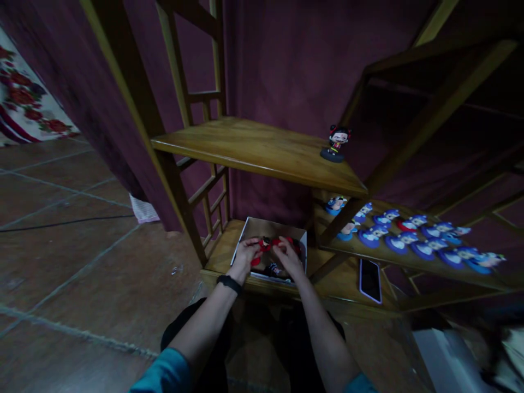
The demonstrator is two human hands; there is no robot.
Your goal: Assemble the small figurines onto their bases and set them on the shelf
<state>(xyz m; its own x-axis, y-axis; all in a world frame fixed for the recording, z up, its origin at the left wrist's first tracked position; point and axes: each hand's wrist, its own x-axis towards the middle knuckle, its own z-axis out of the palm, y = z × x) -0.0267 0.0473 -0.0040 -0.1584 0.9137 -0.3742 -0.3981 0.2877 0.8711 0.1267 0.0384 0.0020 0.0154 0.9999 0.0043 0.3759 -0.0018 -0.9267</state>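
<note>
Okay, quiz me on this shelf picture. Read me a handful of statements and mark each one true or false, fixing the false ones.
1. A dark-haired figurine stands on the upper shelf. True.
2. The left hand and right hand are at red items in the open box. True.
3. The open box sits on the upper shelf. False: it sits below, on the lower shelf.
4. The phone lies to the right of the open box. True.
5. Both wrists are bare. False: a dark band circles the left one.
6. No figurines show at the right. False: several blue-and-white figurines are grouped there.
</note>
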